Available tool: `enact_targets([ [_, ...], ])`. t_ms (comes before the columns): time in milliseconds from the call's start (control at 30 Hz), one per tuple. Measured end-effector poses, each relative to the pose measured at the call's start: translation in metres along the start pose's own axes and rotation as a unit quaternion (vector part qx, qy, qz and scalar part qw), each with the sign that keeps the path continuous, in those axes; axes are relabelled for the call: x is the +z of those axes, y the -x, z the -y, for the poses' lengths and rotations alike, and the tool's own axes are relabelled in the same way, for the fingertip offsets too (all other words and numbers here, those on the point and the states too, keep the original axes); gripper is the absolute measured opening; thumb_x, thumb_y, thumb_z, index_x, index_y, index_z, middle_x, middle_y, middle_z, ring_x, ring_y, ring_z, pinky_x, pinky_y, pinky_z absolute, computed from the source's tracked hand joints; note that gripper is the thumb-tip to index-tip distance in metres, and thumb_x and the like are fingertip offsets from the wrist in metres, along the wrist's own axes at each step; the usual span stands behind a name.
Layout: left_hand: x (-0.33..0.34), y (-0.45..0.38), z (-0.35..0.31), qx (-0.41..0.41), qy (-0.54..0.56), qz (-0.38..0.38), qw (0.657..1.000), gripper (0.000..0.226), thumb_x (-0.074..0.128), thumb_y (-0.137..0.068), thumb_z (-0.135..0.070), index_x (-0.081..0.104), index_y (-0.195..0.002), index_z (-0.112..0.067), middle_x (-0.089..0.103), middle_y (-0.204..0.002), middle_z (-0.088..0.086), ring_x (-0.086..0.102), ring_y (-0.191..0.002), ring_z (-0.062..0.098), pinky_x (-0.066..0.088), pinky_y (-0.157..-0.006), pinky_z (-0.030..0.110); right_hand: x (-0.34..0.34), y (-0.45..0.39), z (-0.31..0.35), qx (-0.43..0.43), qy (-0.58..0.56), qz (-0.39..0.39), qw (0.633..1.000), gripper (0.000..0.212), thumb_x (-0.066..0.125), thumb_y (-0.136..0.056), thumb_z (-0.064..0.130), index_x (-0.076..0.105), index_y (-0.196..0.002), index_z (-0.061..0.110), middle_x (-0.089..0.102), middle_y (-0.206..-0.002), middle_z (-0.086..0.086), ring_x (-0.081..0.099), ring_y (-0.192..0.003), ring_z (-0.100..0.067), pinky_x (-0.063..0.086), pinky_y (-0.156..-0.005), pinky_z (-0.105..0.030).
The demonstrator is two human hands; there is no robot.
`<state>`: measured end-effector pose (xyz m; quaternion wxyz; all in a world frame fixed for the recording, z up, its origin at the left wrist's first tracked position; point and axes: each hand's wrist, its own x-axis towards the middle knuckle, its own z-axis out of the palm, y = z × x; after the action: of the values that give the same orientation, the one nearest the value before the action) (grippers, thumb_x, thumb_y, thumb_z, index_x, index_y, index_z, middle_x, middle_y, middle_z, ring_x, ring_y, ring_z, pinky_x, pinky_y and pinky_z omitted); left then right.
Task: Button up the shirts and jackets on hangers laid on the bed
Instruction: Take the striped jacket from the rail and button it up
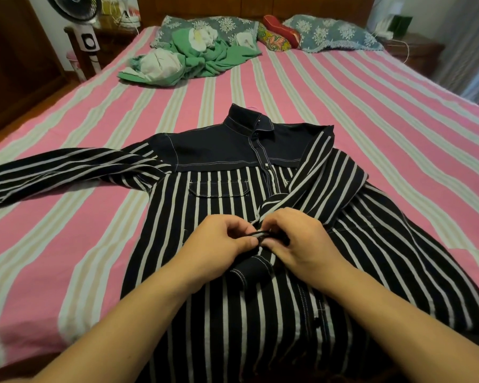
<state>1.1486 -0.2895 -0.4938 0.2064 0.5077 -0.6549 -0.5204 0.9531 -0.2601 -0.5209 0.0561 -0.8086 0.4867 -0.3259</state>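
Pink and pale stripes cover the bed, which fills the room from the wooden headboard down to its near edge. A striped shirt lies face up across the middle of the bed, collar toward the headboard and hem running off the near edge. Its yoke and collar are plain dark cloth with white stitching; the body and sleeves are dark with white stripes. One sleeve stretches flat toward the left edge of the bed, while the other folds in over the chest.

Both hands meet at the front placket, about halfway down. The left hand pinches one edge of the cloth between thumb and curled fingers. The right hand pinches the facing edge, thumb tucked under. Whether a button is already through its hole cannot be told, since the fingers cover it.

The buttons near the collar look fastened, and at least one lower button sits free by the near edge, so the job on this shirt seems roughly half done. The next move likely calls for seating this button, then shifting both hands down the placket. No hanger is visible.

Green clothes lie bunched by the pillows near the headboard.
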Motion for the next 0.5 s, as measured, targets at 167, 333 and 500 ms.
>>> enact_targets([
  [167, -0.001, -0.003, -0.001, -0.021, 0.025, 0.010, 0.999, 0.007, 0.072, -0.093, -0.016, 0.077, -0.090, -0.020, 0.077, -0.088, 0.005, 0.073, -0.086, 0.021, 0.057, -0.094, 0.045, 0.004, 0.000, -0.004, -0.041, 0.005, -0.014, 0.999, 0.006, 0.070, -0.091, 0.009, 0.066, -0.087, 0.012, 0.060, -0.099, 0.005, 0.060, -0.086, -0.012, 0.053, -0.070, -0.034],
  [333, -0.004, -0.008, 0.002, -0.048, 0.080, 0.040, 0.995, 0.011, 0.068, -0.096, -0.016, 0.078, -0.091, -0.018, 0.076, -0.095, 0.014, 0.067, -0.079, 0.020, 0.056, -0.093, 0.047, 0.004, 0.000, -0.002, -0.054, -0.011, -0.043, 0.998, 0.002, 0.069, -0.092, 0.008, 0.070, -0.093, 0.008, 0.065, -0.098, 0.001, 0.063, -0.086, -0.014, 0.055, -0.072, -0.033],
  [500, -0.007, -0.013, 0.003, -0.083, 0.110, 0.053, 0.989, 0.016, 0.062, -0.099, -0.015, 0.075, -0.096, -0.004, 0.071, -0.081, 0.009, 0.063, -0.071, 0.017, 0.054, -0.073, 0.033, 0.005, 0.002, -0.003, -0.057, 0.000, -0.054, 0.997, 0.008, 0.071, -0.093, 0.011, 0.077, -0.098, 0.008, 0.067, -0.101, -0.002, 0.064, -0.093, -0.014, 0.055, -0.077, -0.031],
])
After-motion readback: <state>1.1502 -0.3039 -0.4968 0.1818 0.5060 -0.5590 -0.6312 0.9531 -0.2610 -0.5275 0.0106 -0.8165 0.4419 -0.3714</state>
